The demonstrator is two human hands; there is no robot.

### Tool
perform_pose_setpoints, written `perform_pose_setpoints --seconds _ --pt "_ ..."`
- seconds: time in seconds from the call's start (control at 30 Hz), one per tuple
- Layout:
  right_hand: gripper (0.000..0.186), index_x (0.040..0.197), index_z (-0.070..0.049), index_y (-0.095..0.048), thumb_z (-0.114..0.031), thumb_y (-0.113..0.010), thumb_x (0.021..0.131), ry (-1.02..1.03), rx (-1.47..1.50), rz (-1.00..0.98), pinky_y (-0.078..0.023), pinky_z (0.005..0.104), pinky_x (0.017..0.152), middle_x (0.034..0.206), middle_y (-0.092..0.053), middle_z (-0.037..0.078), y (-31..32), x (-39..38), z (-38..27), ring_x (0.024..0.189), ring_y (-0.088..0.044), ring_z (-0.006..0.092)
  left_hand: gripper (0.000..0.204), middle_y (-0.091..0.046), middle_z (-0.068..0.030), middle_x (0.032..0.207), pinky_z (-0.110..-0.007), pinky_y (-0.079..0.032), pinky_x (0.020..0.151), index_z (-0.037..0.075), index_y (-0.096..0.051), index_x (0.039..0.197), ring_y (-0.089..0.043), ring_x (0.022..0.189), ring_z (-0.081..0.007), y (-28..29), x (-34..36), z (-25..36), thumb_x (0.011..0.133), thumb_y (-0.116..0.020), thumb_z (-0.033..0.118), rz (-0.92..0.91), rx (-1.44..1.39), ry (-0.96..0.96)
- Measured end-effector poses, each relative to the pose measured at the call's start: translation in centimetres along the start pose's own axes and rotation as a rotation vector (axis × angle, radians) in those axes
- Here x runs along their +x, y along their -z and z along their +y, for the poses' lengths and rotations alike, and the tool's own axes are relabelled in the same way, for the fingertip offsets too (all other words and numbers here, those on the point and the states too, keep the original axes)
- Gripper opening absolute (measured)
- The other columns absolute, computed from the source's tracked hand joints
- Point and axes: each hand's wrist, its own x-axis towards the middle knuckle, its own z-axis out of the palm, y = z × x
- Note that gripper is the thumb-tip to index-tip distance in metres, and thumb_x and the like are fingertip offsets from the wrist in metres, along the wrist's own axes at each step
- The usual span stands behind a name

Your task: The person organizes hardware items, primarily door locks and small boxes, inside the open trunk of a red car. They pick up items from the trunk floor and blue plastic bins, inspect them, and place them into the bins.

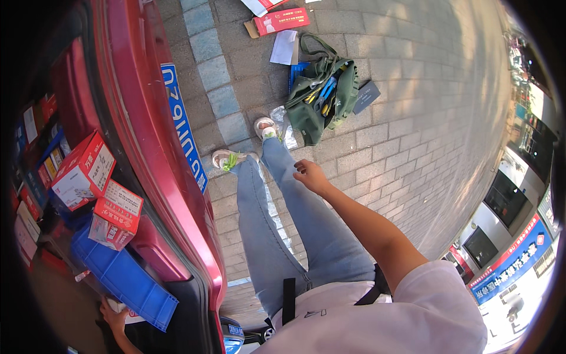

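Note:
My left hand [114,317] reaches into the open back of a red car, beside the lower end of a blue plastic bin [121,274]. Its fingers close on a white-and-red package [133,317], partly hidden by the hand and the bin. Two red-and-white boxes, one carton [85,171] and another [118,213], sit tilted against each other above the bin. Over my right thigh hangs my right hand [310,176], its fingers loosely bent and apart, with nothing in it.
A green tool bag [323,97] holding blue-and-yellow-handled tools stands on the paving by my feet. Around it lie a dark flat box [367,97], a white paper [284,47] and a red carton [280,22]. The car's red bumper [171,177] runs along my left.

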Motion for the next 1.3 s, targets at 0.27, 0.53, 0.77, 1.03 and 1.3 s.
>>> perform_pose_setpoints --seconds 0.27,0.53,0.77,1.03,1.3 --pt "0.021 0.105 0.001 -0.058 -0.002 -0.057 0.084 0.368 0.107 -0.202 -0.046 0.027 0.081 0.095 -0.063 0.006 -1.7 -23.0 -22.7 0.086 -0.059 0.0138 0.08 -0.035 -0.0156 0.131 -0.043 -0.039 0.099 0.021 -0.041 0.132 -0.041 0.121 -0.0341 -1.4 -13.0 -6.7 0.061 -0.076 0.009 0.381 -0.648 0.264" --pt "0.074 0.134 -0.005 -0.032 -0.033 -0.071 0.078 0.383 0.265 -1.269 -0.04 0.044 0.095 0.13 -0.044 0.013 -24.4 -42.3 -39.8 0.119 -0.045 0.0258 0.096 -0.031 -0.0089 0.13 -0.036 -0.039 0.098 0.016 -0.029 0.132 -0.034 0.124 -0.0217 -9.1 -30.4 -6.3 0.056 -0.085 0.029 1.146 -1.022 0.415" --pt "0.073 0.143 -0.018 -0.023 -0.043 -0.06 0.085 -0.086 0.208 -1.197 -0.036 0.041 0.1 0.139 -0.036 0.004 -34.6 -46.8 -36.3 0.126 -0.038 0.0211 0.052 -0.031 -0.013 0.123 -0.048 -0.039 0.094 0.054 -0.037 0.119 -0.032 0.118 -0.0431 -12.2 -35.3 3.4 0.078 -0.066 0.041 1.381 -0.68 0.291" --pt "0.069 0.14 -0.02 -0.028 -0.029 -0.066 0.083 0.003 0.111 -1.182 -0.037 0.0388 0.1 0.133 -0.042 0.003 -38.8 -43.6 -38.7 0.122 -0.041 0.0203 0.05 -0.035 -0.0132 0.123 -0.047 -0.039 0.093 0.045 -0.054 0.108 -0.033 0.118 -0.0403 -12.3 -33.2 4.3 0.064 -0.078 0.047 1.263 -1.128 0.391" --pt "0.084 0.14 -0.008 -0.025 -0.014 -0.075 0.072 0.325 -0.044 -1.045 -0.045 0.0327 0.091 0.123 -0.049 0.01 -44.9 -42.4 -42.7 0.109 -0.052 0.0176 0.078 -0.038 -0.0233 0.132 -0.042 -0.031 0.102 0.001 -0.033 0.137 -0.037 0.125 -0.0377 -10.1 -27.0 -2.7 0.074 -0.073 0.025 0.66 -2.016 0.63"
